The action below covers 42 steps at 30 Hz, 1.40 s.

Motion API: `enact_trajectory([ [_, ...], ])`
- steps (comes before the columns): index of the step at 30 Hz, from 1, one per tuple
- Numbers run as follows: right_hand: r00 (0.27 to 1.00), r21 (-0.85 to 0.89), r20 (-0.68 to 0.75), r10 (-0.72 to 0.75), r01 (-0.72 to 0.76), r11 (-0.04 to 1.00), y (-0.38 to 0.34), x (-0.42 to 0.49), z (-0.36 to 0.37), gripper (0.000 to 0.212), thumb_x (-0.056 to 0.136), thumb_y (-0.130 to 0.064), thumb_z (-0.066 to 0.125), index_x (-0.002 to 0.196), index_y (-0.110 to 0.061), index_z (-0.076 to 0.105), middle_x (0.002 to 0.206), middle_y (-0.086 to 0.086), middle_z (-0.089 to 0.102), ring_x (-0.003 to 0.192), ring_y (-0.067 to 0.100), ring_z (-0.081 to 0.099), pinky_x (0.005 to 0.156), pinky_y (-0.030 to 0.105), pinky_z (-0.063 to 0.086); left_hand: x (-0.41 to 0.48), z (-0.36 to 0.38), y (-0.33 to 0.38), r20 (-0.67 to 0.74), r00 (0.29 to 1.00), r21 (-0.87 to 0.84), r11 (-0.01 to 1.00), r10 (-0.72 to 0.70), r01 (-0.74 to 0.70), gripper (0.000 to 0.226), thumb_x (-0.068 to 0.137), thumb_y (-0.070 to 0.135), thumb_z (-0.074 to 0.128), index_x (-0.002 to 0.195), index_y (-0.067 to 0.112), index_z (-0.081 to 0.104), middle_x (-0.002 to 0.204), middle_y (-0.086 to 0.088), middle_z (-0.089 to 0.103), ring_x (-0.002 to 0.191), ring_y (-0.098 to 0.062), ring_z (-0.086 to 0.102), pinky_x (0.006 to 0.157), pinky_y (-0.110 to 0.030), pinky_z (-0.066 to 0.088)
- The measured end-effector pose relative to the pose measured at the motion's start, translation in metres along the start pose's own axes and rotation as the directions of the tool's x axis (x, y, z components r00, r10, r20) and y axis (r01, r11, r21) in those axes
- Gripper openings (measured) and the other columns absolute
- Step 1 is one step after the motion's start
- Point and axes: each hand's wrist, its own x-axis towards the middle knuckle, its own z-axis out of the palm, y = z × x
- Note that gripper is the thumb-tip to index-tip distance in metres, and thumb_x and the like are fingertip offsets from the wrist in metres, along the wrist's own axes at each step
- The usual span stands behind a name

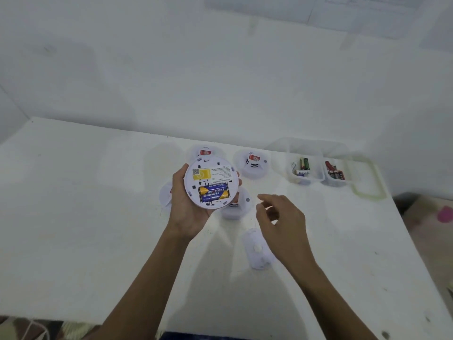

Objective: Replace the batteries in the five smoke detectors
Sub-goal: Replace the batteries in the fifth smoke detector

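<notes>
**Opened detector held up, two cells in its bay**

The left hand point(186, 212) gripped the upturned smoke detector point(210, 179) above the white table point(73, 217). Two batteries point(214, 192) lay side by side in its open bay; old or fresh, I could not tell. Just right of the detector, the right hand point(282, 217) hovered with fingers loosely curled, holding nothing. The next move was probably prying those cells out, or refitting the white cover point(257, 249) lying below-right of the detector. Other detectors point(252, 165) sat around it, two clear tubs point(306, 181) of batteries stood well to its right, and a bare white wall point(171, 69) rose behind.
</notes>
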Motion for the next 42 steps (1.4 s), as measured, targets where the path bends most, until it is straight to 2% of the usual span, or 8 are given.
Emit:
enact_trajectory([
  [3, 0.94, -0.293, 0.219, 0.263, -0.193, 0.936, 0.017, -0.009, 0.006, 0.04, 0.091, -0.038, 0.058, 0.122, -0.012, 0.058, 0.114, 0.004, 0.062, 0.099, 0.018, 0.06, 0.086, 0.025, 0.043, -0.003, -0.001, -0.004, 0.016, 0.999, 0.026, 0.999, -0.029, 0.029, 0.065, 0.081, 0.05, 0.059, 0.136, 0.017, 0.05, 0.14, -0.018, 0.048, 0.129, -0.042, 0.044, 0.101, -0.059, 0.04],
  [7, 0.856, -0.548, 0.333, 0.395, -0.165, 0.82, 0.031, -0.026, 0.019, 0.051, 0.089, -0.052, 0.054, 0.112, -0.007, 0.055, 0.113, 0.008, 0.053, 0.105, 0.022, 0.051, 0.083, 0.027, 0.039, -0.007, 0.0, -0.007, 0.019, 0.998, -0.008, 0.998, -0.057, 0.057, 0.049, 0.09, 0.046, 0.035, 0.111, 0.022, 0.072, 0.118, -0.011, 0.067, 0.108, -0.033, 0.064, 0.084, -0.048, 0.056],
  [19, 0.812, -0.514, 0.289, 0.507, -0.316, 0.798, 0.055, -0.028, 0.037, 0.066, 0.078, -0.054, 0.065, 0.121, -0.011, 0.043, 0.117, 0.006, 0.049, 0.106, 0.023, 0.051, 0.084, 0.031, 0.044, -0.02, 0.01, -0.015, 0.1, 0.994, 0.013, 0.999, -0.047, 0.046, 0.052, 0.083, 0.043, 0.03, 0.086, 0.026, 0.079, 0.095, -0.002, 0.075, 0.086, -0.021, 0.073, 0.068, -0.039, 0.06],
  [23, 0.846, -0.387, 0.327, 0.421, -0.287, 0.876, 0.056, -0.032, 0.04, 0.013, 0.094, -0.025, 0.051, 0.085, -0.017, 0.048, 0.087, 0.0, 0.05, 0.079, 0.013, 0.051, 0.063, 0.015, 0.035, -0.022, 0.012, -0.015, 0.141, 0.989, 0.021, 0.999, -0.05, 0.048, 0.044, 0.076, 0.046, 0.04, 0.085, 0.029, 0.079, 0.094, 0.001, 0.076, 0.085, -0.019, 0.073, 0.066, -0.036, 0.06],
  [29, 0.878, 0.053, 0.287, 0.382, -0.413, 0.909, 0.035, -0.02, 0.014, 0.031, 0.09, -0.034, 0.054, 0.072, -0.013, 0.041, 0.075, 0.02, 0.054, 0.061, 0.017, 0.048, 0.057, 0.03, 0.042, -0.025, 0.007, -0.015, 0.182, 0.983, -0.034, 0.999, -0.013, 0.019, 0.04, 0.069, 0.046, 0.051, 0.091, 0.027, 0.079, 0.098, 0.0, 0.075, 0.089, -0.019, 0.072, 0.07, -0.037, 0.06],
  [34, 0.968, 0.273, 0.098, 0.231, -0.25, 0.929, -0.014, -0.01, -0.015, 0.033, 0.098, -0.043, 0.045, 0.087, -0.012, 0.042, 0.076, 0.019, 0.06, 0.055, 0.014, 0.049, 0.051, 0.034, 0.043, -0.027, 0.0, -0.02, 0.173, 0.982, -0.011, 0.997, 0.074, -0.073, 0.06, 0.1, 0.036, 0.009, 0.145, 0.004, 0.035, 0.147, -0.019, 0.039, 0.137, -0.035, 0.036, 0.113, -0.046, 0.028],
  [39, 0.997, 0.164, 0.079, -0.011, -0.002, 0.986, -0.048, -0.013, -0.024, 0.026, 0.087, -0.044, 0.041, 0.107, -0.028, 0.039, 0.096, -0.005, 0.062, 0.064, 0.0, 0.058, 0.05, 0.008, 0.041, -0.026, 0.012, -0.027, 0.01, 1.0, 0.078, 0.997, 0.015, -0.016, 0.034, 0.072, 0.051, 0.06, 0.093, 0.031, 0.078, 0.099, -0.001, 0.075, 0.09, -0.018, 0.071, 0.076, -0.035, 0.059],
  [42, 0.995, 0.014, 0.022, -0.093, 0.092, 0.996, -0.057, -0.016, -0.015, 0.039, 0.083, -0.055, 0.051, 0.111, -0.029, 0.045, 0.104, -0.011, 0.061, 0.081, 0.006, 0.06, 0.059, 0.012, 0.046, -0.025, 0.018, -0.03, -0.126, 0.991, 0.063, 0.998, 0.036, -0.028, 0.047, 0.092, 0.041, 0.036, 0.077, 0.03, 0.079, 0.085, 0.0, 0.075, 0.076, -0.015, 0.072, 0.062, -0.028, 0.059],
])
